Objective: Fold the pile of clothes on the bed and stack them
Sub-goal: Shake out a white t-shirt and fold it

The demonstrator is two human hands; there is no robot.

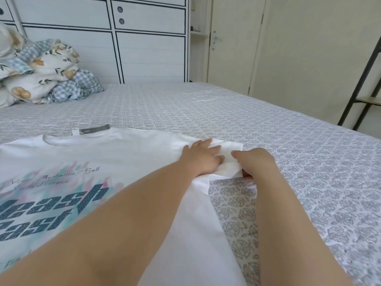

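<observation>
Head view: a white T-shirt lies flat, print up, on the patterned bed.
Handling: likely light, soft and limp; best taken at the sleeve hem or shoulder seam.
Look: white, teal lettering, pastel flames, grey neck label.
Left hand: fingers flat, pressing the sleeve.
Right hand: pinches the sleeve's edge.

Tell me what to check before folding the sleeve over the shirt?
1. White T-shirt lies flat, print up: ok.
2. Left hand rests on the sleeve: ok.
3. Right hand grips the sleeve's edge: ok.
4. Sleeve smooth: not ok, it is bunched.
5. Other sleeve laid out: cannot tell, out of view.
6. Bedsheet beside the shirt bare: ok.
</observation>
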